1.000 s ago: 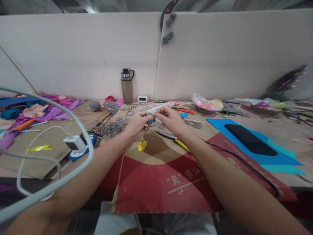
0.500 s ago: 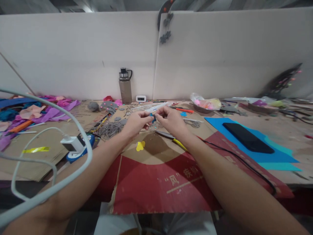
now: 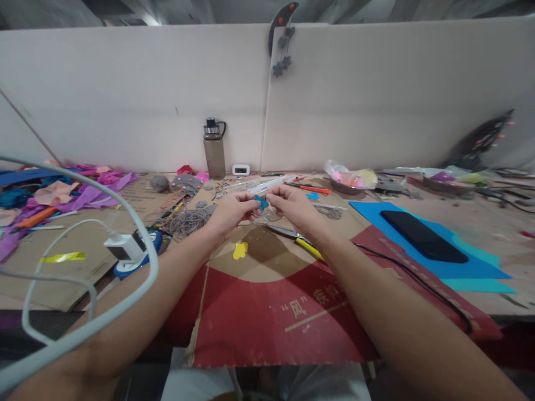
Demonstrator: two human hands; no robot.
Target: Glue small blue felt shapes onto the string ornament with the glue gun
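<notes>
Between my two hands is a small blue paper cutout (image 3: 262, 203), its exact outline partly covered by fingers. My left hand (image 3: 234, 212) pinches it from the left between thumb and forefinger. My right hand (image 3: 292, 208) is closed too, its thumb and forefinger tips at the cutout's right edge; whether they grip it is hard to see. Below my hands lies a yellow paper flower shape (image 3: 240, 250) on the cardboard (image 3: 259, 317). Scissors with yellow-and-black handles (image 3: 308, 248) rest beneath my right wrist.
Grey cord (image 3: 190, 221) lies tangled left of my hands. A bottle (image 3: 215, 153) and small clock (image 3: 241, 169) stand by the board. A black phone (image 3: 422, 235) rests on blue sheets (image 3: 463, 266) at right. A white cable (image 3: 152, 262) loops across the left foreground.
More of the blue cutout shows between my fingers, and my right fingertips have shifted slightly. The view has tilted a little; other things stay in place.
</notes>
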